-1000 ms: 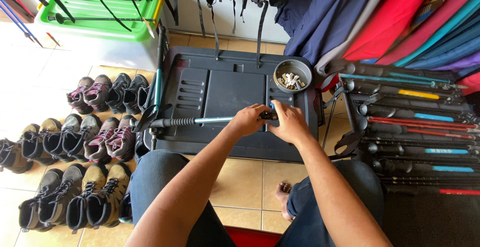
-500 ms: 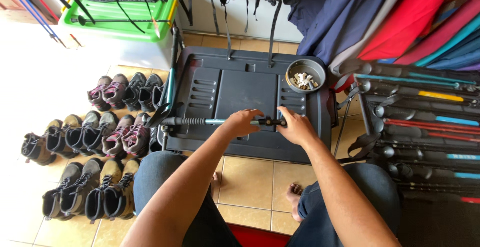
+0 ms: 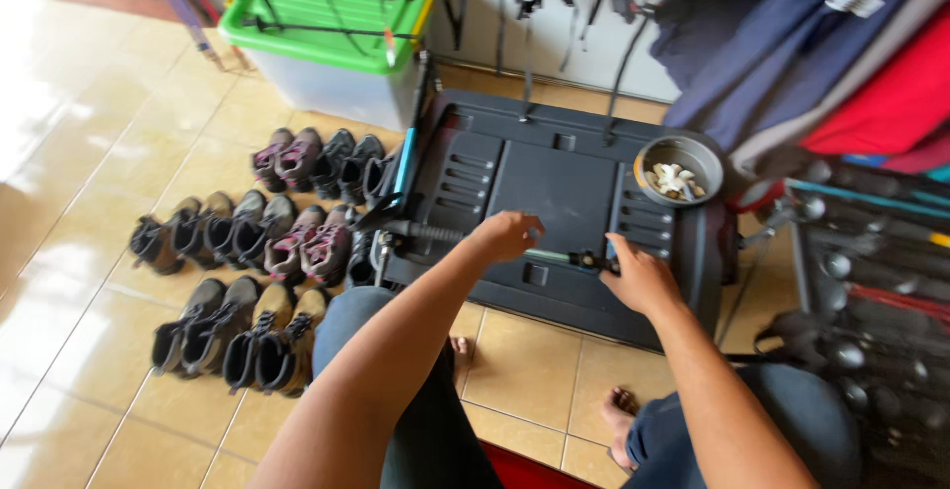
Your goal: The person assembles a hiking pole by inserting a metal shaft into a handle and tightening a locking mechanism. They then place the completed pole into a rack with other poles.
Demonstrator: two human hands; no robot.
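Note:
A trekking pole (image 3: 427,234) with a black grip lies across a dark plastic lid (image 3: 554,182) on the tiled floor in front of me. My left hand (image 3: 507,235) rests on the pole's shaft near its middle. My right hand (image 3: 638,276) is closed around the black clamp end of the pole at the lid's right side. Part of the shaft is hidden under my left hand. My knees sit below the lid.
A round metal bowl (image 3: 683,157) with small pale pieces sits at the lid's far right corner. Several pairs of hiking boots (image 3: 247,251) line the floor at left. A green-lidded clear bin (image 3: 332,53) stands behind. More poles (image 3: 871,281) lie at right, hanging clothes above.
The view has swung to the right and down. My left hand has slid left along the pole, away from my right hand, which still grips the clamp end.

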